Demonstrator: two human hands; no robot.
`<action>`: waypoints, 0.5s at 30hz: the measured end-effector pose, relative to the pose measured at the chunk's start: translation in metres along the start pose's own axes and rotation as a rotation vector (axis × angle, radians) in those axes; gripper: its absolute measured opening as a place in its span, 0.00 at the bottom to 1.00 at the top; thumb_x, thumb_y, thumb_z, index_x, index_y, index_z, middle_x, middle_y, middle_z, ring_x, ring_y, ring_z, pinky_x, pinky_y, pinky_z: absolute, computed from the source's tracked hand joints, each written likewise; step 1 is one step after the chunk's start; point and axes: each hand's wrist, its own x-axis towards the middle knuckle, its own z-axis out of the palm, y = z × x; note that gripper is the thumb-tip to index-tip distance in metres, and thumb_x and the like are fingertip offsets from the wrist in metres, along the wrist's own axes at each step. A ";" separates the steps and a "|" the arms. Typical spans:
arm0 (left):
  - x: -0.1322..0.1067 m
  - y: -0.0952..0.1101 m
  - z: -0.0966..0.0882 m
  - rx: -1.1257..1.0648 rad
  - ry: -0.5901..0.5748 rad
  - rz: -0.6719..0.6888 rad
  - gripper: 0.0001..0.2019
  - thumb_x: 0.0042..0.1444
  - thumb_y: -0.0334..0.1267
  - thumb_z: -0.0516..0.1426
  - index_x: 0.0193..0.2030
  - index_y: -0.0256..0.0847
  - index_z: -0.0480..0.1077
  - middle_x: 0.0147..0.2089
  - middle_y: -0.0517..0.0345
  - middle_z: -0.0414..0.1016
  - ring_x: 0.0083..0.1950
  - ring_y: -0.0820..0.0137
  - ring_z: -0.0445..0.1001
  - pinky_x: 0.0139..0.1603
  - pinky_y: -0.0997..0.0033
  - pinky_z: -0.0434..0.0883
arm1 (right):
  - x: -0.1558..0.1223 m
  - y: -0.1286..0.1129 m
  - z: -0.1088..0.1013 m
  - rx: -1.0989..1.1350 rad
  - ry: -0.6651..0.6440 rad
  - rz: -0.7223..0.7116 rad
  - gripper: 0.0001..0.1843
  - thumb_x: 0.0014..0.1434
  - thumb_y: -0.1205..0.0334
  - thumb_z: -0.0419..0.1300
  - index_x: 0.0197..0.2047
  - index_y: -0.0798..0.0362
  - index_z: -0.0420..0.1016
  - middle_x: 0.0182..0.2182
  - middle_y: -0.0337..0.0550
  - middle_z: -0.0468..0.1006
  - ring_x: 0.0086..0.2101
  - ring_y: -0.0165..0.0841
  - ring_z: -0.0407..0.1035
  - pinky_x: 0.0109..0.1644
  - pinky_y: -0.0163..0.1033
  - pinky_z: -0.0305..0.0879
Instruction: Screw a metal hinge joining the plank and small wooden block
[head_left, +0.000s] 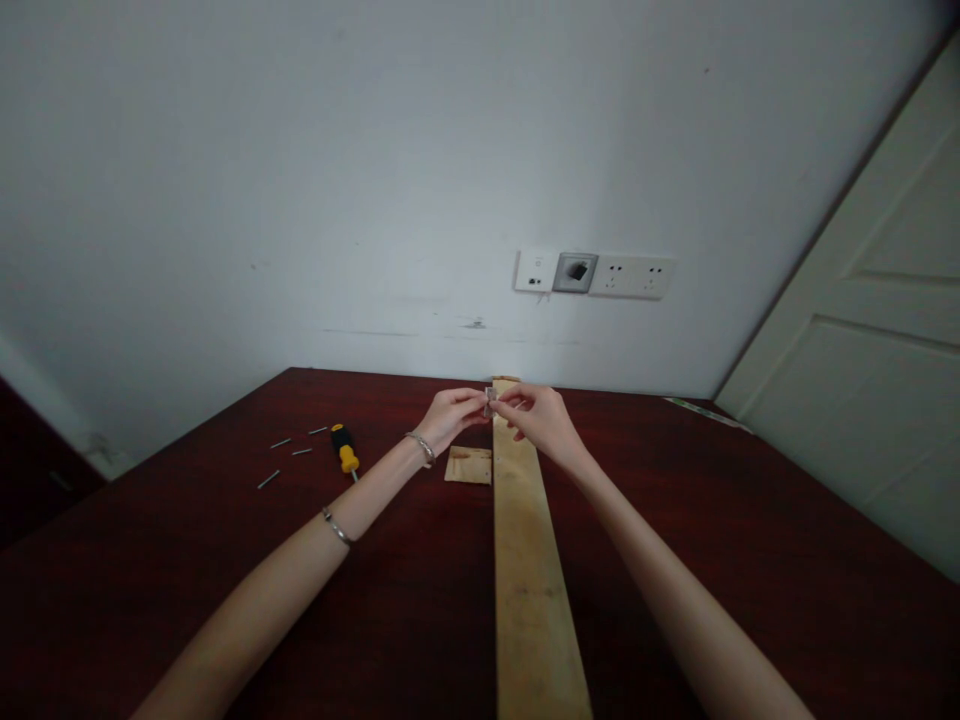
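Above the far end of a long wooden board point(525, 560), both hands meet at a small silvery metal hinge point(490, 394). My left hand point(452, 415) pinches it from the left with closed fingers, a bracelet and a bangle on that arm. From the right, my right hand point(541, 420) grips the same piece between thumb and fingertips. The fingers partly cover the hinge. A short wooden piece point(469, 466) lies against the board's left side, just below my left hand.
A screwdriver point(344, 449) with a black and yellow handle lies left of my left forearm. Several long screws point(280, 443) are scattered beyond it on the dark red table point(405, 620). A wall with sockets point(630, 277) rises behind. A thin strip point(709, 413) lies at the right edge.
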 end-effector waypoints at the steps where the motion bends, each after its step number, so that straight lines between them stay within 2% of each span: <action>1: -0.001 0.000 0.001 0.021 0.008 0.012 0.12 0.41 0.37 0.68 0.31 0.31 0.76 0.31 0.53 0.76 0.33 0.73 0.72 0.39 0.70 0.71 | 0.000 0.002 0.001 0.006 -0.011 0.012 0.16 0.48 0.50 0.63 0.29 0.56 0.77 0.22 0.43 0.75 0.20 0.28 0.67 0.15 0.30 0.65; 8: -0.003 0.000 0.006 0.106 -0.007 0.034 0.13 0.43 0.39 0.67 0.32 0.31 0.76 0.33 0.53 0.77 0.34 0.72 0.73 0.40 0.70 0.72 | 0.001 0.008 0.004 -0.007 -0.009 0.004 0.12 0.50 0.54 0.61 0.29 0.55 0.77 0.23 0.43 0.76 0.21 0.30 0.69 0.16 0.32 0.67; 11: -0.003 0.001 0.004 0.074 -0.051 0.003 0.14 0.45 0.40 0.66 0.34 0.30 0.76 0.33 0.51 0.77 0.35 0.71 0.74 0.40 0.69 0.72 | 0.003 0.010 0.002 0.022 -0.009 0.006 0.13 0.50 0.53 0.60 0.29 0.55 0.77 0.23 0.42 0.76 0.21 0.30 0.69 0.16 0.31 0.67; 15: -0.002 0.003 -0.001 -0.022 -0.109 -0.025 0.11 0.51 0.38 0.63 0.38 0.31 0.75 0.36 0.50 0.77 0.36 0.71 0.74 0.42 0.69 0.72 | 0.005 0.010 -0.001 0.160 -0.076 0.035 0.14 0.49 0.52 0.61 0.30 0.56 0.76 0.23 0.41 0.75 0.22 0.29 0.70 0.18 0.30 0.67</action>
